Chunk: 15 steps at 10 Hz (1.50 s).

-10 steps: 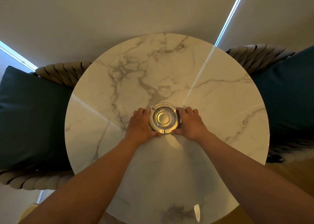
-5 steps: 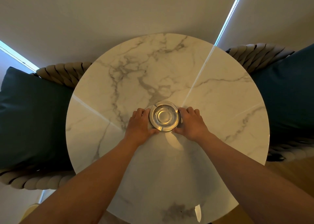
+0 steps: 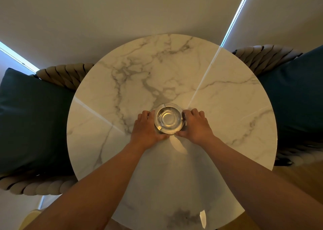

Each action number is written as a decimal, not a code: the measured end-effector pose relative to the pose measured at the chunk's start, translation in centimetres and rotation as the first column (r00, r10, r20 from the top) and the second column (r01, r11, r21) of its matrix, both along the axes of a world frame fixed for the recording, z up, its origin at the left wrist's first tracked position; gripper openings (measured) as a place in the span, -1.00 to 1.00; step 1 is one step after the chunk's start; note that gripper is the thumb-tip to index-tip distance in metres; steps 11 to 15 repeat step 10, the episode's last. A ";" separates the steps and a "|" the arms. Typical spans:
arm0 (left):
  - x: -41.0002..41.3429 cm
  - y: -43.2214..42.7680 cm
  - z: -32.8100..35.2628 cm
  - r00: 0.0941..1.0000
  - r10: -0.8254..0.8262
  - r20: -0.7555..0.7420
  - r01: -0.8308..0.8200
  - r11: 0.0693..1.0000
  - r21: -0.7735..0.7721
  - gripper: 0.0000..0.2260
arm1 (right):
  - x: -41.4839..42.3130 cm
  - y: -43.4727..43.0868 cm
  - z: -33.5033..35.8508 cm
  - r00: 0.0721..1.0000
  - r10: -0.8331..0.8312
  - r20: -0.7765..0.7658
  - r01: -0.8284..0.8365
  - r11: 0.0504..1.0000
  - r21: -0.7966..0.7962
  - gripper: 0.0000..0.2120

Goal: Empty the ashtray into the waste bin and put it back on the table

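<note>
A round metal ashtray (image 3: 169, 118) sits near the middle of a round white marble table (image 3: 227, 107). Its bowl looks shiny and I see nothing lying in it. My left hand (image 3: 146, 129) cups its left side, thumb under the near rim. On the other side my right hand (image 3: 196, 125) wraps the right rim in the same way. Both hands hold the ashtray between them. No waste bin is in view.
Two woven armchairs with dark teal cushions flank the table, one on the left (image 3: 31, 118) and one on the right (image 3: 297, 93). Pale curtains hang behind the table. Wooden floor (image 3: 297, 177) shows at the lower right.
The ashtray and both hands have shifted slightly away from me across the table top. The grip on both sides stays the same.
</note>
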State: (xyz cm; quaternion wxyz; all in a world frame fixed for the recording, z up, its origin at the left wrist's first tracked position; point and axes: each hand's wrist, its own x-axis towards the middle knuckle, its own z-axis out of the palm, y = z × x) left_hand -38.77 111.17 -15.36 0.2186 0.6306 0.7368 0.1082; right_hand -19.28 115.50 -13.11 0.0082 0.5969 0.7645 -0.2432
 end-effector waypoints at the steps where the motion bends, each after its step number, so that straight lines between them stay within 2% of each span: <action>1: 0.0 0.2 -0.2 1.000 0.007 -0.014 -0.007 1.000 0.004 -0.11 | -0.1 0.2 0.0 1.000 0.003 0.004 -0.003 1.000 0.007 -0.25; 5: -0.2 0.3 -0.6 1.000 0.015 -0.015 -0.014 0.999 0.042 -0.14 | -0.4 0.5 0.0 1.000 0.007 0.013 -0.007 1.000 -0.006 -0.22; 8: -1.2 -0.6 0.0 0.998 0.039 0.051 -0.037 0.999 -0.031 -0.18 | 0.4 0.4 0.8 1.000 -0.017 -0.003 0.017 0.999 -0.041 -0.27; 9: -1.6 -1.9 0.5 0.991 0.080 0.104 -0.071 0.994 -0.084 -0.26 | 1.4 -0.2 1.5 0.999 -0.040 -0.017 0.038 0.994 -0.098 -0.34; 10: -1.7 -3.7 0.6 0.975 0.146 0.165 -0.127 0.985 -0.120 -0.42 | 2.9 -0.8 2.0 0.997 -0.072 -0.026 0.066 0.982 -0.175 -0.56; 15: -1.7 -3.7 0.6 0.975 0.146 0.165 -0.127 0.985 -0.120 -0.42 | 2.9 -0.8 2.0 0.997 -0.072 -0.026 0.066 0.982 -0.175 -0.56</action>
